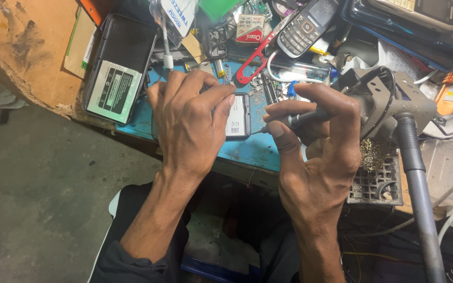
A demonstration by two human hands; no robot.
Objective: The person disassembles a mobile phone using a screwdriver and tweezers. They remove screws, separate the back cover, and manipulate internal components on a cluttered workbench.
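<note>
Cluttered blue tabletop (252, 149), front edge: opened phone (237, 116) lies back-up, battery exposed. Left hand (192, 118) fingers press it down; right hand (315, 152) fingers pinch slim screwdriver (302, 118), tip beside phone. Disassembly looks partway, not finished.

1. Under the left hand (192, 118) lies an opened phone (238, 116) with a glossy black plastic rim and a matt white paper label on its battery.
2. The right hand (315, 152) pinches a slim tool (302, 118) — dark matt grip, dull metal shaft.
3. Beneath both hands, the blue mat (252, 149) looks matt, scuffed and dusty.
4. Beyond the fingertips, the red snips (256, 57) have shiny plastic handles.
5. Right of the right hand, a holder (394, 97) of dull grey metal — bare and worn.
6. Left of the left hand, the wooden benchtop (32, 47) is rough and chipped at its edge.
</note>
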